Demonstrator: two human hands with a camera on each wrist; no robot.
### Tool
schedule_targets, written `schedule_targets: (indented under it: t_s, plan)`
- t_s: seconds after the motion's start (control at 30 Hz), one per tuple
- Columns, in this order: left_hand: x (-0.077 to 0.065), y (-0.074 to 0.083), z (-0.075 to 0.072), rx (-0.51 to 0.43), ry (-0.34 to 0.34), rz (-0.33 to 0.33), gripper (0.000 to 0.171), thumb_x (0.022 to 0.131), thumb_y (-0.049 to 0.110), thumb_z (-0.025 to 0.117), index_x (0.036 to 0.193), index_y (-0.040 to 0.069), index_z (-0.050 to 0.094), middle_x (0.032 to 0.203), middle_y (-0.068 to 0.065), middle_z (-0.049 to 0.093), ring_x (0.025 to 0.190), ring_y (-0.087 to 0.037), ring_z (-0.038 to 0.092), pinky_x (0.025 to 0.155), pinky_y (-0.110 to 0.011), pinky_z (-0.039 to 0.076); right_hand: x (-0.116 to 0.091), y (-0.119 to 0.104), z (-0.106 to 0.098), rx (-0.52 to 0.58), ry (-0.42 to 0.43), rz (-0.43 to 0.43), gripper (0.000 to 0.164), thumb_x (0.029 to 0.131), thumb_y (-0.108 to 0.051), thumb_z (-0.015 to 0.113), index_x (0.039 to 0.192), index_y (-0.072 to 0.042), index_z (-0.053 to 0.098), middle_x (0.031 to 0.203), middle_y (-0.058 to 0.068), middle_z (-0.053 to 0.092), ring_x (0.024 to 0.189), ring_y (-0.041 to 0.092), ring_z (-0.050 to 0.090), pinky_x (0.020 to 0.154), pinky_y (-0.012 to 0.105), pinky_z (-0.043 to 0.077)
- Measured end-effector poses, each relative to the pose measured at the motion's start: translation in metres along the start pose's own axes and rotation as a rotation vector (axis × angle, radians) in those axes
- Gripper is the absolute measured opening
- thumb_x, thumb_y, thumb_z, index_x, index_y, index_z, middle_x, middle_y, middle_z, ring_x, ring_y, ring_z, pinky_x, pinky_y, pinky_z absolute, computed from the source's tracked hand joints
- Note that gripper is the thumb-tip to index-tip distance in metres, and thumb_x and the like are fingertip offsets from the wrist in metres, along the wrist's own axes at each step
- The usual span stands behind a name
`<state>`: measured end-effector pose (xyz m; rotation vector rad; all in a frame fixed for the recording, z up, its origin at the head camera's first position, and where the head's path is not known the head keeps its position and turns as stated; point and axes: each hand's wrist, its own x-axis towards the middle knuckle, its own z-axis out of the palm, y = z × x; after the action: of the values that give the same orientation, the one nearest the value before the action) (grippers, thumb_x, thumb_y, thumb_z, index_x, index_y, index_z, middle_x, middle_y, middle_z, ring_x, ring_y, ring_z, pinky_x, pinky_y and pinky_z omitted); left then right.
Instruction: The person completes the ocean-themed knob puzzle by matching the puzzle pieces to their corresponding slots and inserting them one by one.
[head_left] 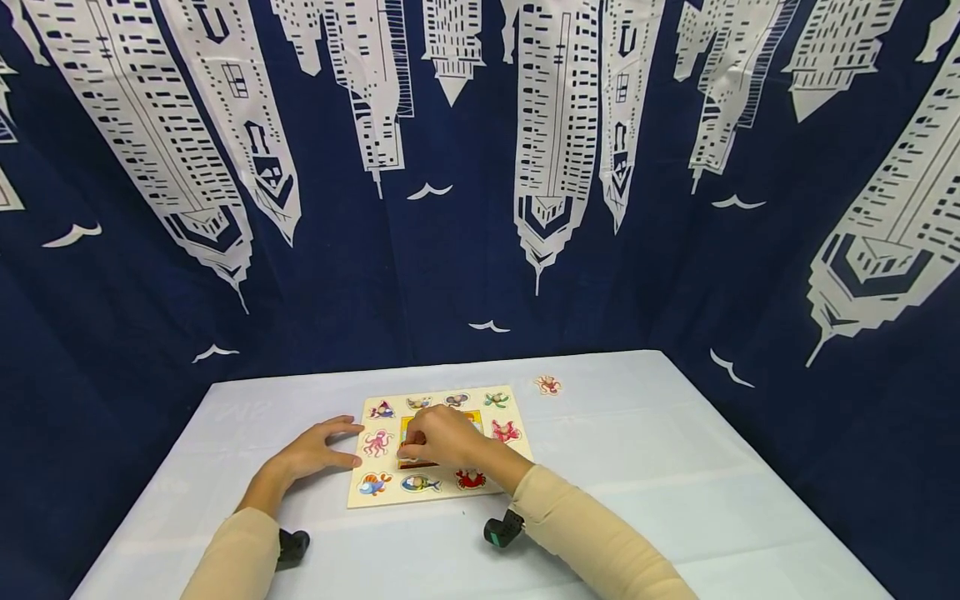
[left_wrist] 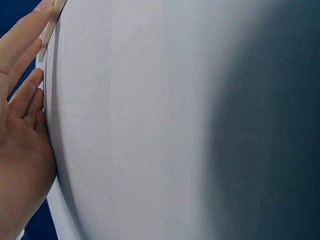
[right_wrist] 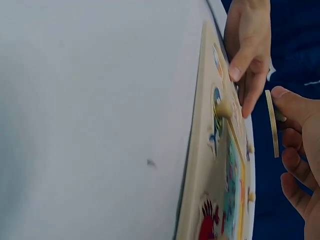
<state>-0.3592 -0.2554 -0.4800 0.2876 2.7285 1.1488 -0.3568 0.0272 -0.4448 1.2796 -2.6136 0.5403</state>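
My right hand [head_left: 446, 437] hovers over the middle of a wooden knob puzzle board [head_left: 358, 499]. In the right wrist view its thumb and fingers pinch a thin wooden puzzle piece [right_wrist: 273, 125] by the small knob on its back side. That piece stands edge-on above the board, so its picture is hidden. At the board's left edge rests my left hand [head_left: 318, 450], fingers spread and thumb apart, touching the edge. Around the board's border lie a pink octopus [head_left: 377, 442], a red crab [head_left: 471, 478], a striped fish [head_left: 420, 482] and several other sea animals.
A small reddish octopus piece [head_left: 548, 385] lies on the white tablecloth [head_left: 637, 467] beyond the board's upper right corner. Behind the table hangs a dark blue curtain [head_left: 450, 275] with white building prints. Black wrist cameras [head_left: 503, 530] hang from both forearms.
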Motion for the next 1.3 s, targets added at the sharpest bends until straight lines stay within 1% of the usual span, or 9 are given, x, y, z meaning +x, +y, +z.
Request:
schedule_targets:
  t_s: [0.23, 0.47, 0.6, 0.67, 0.83, 1.03, 1.1, 1.2, 1.3]
  plan:
    - [-0.003, 0.003, 0.0, 0.002, -0.002, 0.026, 0.072, 0.079, 0.032, 0.091, 0.14, 0.006, 0.064, 0.16, -0.024, 0.037, 0.148, -0.053, 0.023, 0.113, -0.075, 0.018, 0.007, -0.012, 0.013, -0.029, -0.014, -0.026, 0.019, 0.092, -0.038, 0.08, 0.082, -0.022, 0.076, 0.073, -0.02, 0.057, 0.068, -0.005, 0.05, 0.06, 0.012, 0.041]
    - [-0.003, 0.003, -0.001, 0.006, -0.005, 0.033, 0.071, 0.079, 0.031, 0.091, 0.14, 0.006, 0.064, 0.161, -0.024, 0.037, 0.148, -0.052, 0.023, 0.113, -0.075, 0.019, 0.011, -0.021, 0.027, -0.054, 0.002, -0.036, 0.02, 0.092, -0.039, 0.08, 0.081, -0.022, 0.077, 0.07, -0.019, 0.056, 0.065, -0.007, 0.048, 0.059, 0.01, 0.039]
    - [-0.003, 0.003, -0.002, 0.006, -0.009, 0.037, 0.071, 0.08, 0.032, 0.091, 0.141, 0.007, 0.064, 0.161, -0.024, 0.036, 0.148, -0.052, 0.023, 0.113, -0.076, 0.019, 0.013, -0.028, 0.033, -0.031, 0.001, -0.015, 0.021, 0.091, -0.04, 0.081, 0.079, -0.023, 0.075, 0.071, -0.02, 0.057, 0.065, -0.007, 0.048, 0.058, 0.01, 0.039]
    - [-0.004, 0.002, -0.002, 0.007, -0.01, 0.039, 0.072, 0.08, 0.033, 0.091, 0.141, 0.007, 0.063, 0.161, -0.024, 0.036, 0.148, -0.052, 0.023, 0.113, -0.076, 0.019, 0.014, -0.031, 0.036, 0.002, -0.004, -0.005, 0.021, 0.091, -0.04, 0.081, 0.079, -0.023, 0.076, 0.071, -0.02, 0.058, 0.065, -0.007, 0.049, 0.057, 0.01, 0.039]
    - [-0.004, 0.002, -0.002, 0.009, -0.01, 0.035, 0.072, 0.08, 0.033, 0.091, 0.141, 0.007, 0.063, 0.161, -0.024, 0.036, 0.148, -0.052, 0.024, 0.112, -0.076, 0.019, 0.015, -0.036, 0.045, 0.064, 0.011, 0.024, 0.018, 0.091, -0.039, 0.081, 0.082, -0.023, 0.08, 0.07, -0.024, 0.061, 0.063, -0.007, 0.049, 0.056, 0.011, 0.039]
    - [-0.002, 0.002, -0.002, 0.003, -0.008, 0.04, 0.072, 0.079, 0.033, 0.091, 0.141, 0.008, 0.063, 0.161, -0.023, 0.036, 0.149, -0.052, 0.024, 0.113, -0.076, 0.019, 0.014, -0.04, 0.055, 0.088, 0.066, 0.135, 0.02, 0.084, -0.041, 0.087, 0.075, -0.025, 0.079, 0.061, -0.025, 0.056, 0.059, -0.006, 0.046, 0.052, 0.014, 0.036]
    - [-0.003, 0.002, -0.002, -0.001, -0.009, 0.041, 0.072, 0.079, 0.032, 0.091, 0.141, 0.008, 0.064, 0.161, -0.023, 0.036, 0.149, -0.052, 0.024, 0.113, -0.076, 0.019, 0.014, -0.041, 0.057, 0.096, 0.075, 0.159, 0.02, 0.084, -0.041, 0.087, 0.073, -0.026, 0.079, 0.059, -0.026, 0.056, 0.059, -0.007, 0.046, 0.052, 0.014, 0.036]
    - [-0.004, 0.002, -0.002, -0.002, -0.01, 0.044, 0.071, 0.079, 0.031, 0.091, 0.141, 0.007, 0.064, 0.161, -0.024, 0.036, 0.148, -0.052, 0.023, 0.113, -0.076, 0.019, 0.013, -0.042, 0.058, 0.113, 0.061, 0.169, 0.02, 0.084, -0.041, 0.087, 0.074, -0.025, 0.079, 0.06, -0.026, 0.056, 0.06, -0.008, 0.047, 0.053, 0.014, 0.037]
    - [-0.004, 0.002, -0.002, -0.005, -0.012, 0.048, 0.071, 0.079, 0.03, 0.091, 0.14, 0.006, 0.064, 0.161, -0.025, 0.036, 0.148, -0.053, 0.023, 0.113, -0.076, 0.018, 0.013, -0.041, 0.055, 0.166, 0.01, 0.153, 0.017, 0.085, -0.034, 0.087, 0.076, -0.022, 0.078, 0.061, -0.024, 0.056, 0.061, -0.008, 0.048, 0.055, 0.013, 0.039]
